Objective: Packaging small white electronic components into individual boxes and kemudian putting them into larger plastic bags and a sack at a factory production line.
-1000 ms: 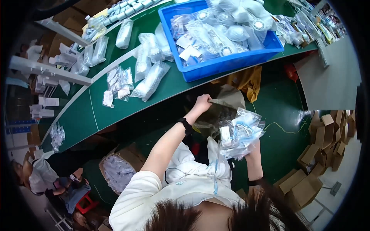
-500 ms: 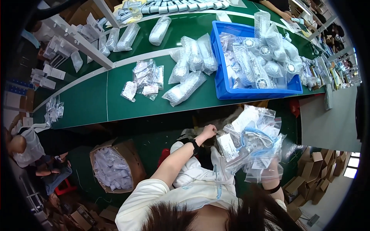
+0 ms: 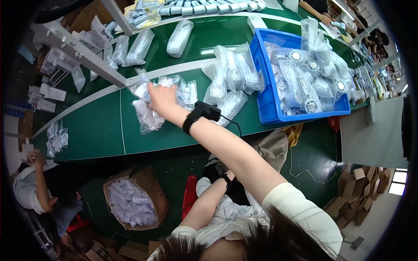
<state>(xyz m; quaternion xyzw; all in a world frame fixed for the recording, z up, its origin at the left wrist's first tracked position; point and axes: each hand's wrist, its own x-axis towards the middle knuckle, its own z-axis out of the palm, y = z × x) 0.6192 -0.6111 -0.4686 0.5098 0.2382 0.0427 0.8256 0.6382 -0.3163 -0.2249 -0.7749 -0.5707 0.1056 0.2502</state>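
Observation:
My right arm reaches across to the left over the green table. My right hand point(image 3: 163, 102) is on a pile of clear plastic packets point(image 3: 148, 118) with white papers inside. Its fingers curl onto the upper packets and appear to grip them, the tips partly lost in the crinkled film. My left hand point(image 3: 230, 175) is low near my lap, mostly covered by my right forearm, so its fingers do not show. Just right of the pile lie several bubble-wrapped items point(image 3: 230, 71) in clear bags.
A blue bin point(image 3: 300, 117) full of bubble-wrapped items stands at the table's right. Small packets point(image 3: 57, 138) lie at its left end. A carton point(image 3: 159, 191) of white packets sits on the floor. Another person point(image 3: 32, 187) is at far left, and cartons point(image 3: 355, 191) are stacked right.
My right hand has swung from the lower right to the table's pile, bringing the bunch of clear packets there. My left hand has gone down behind my right forearm.

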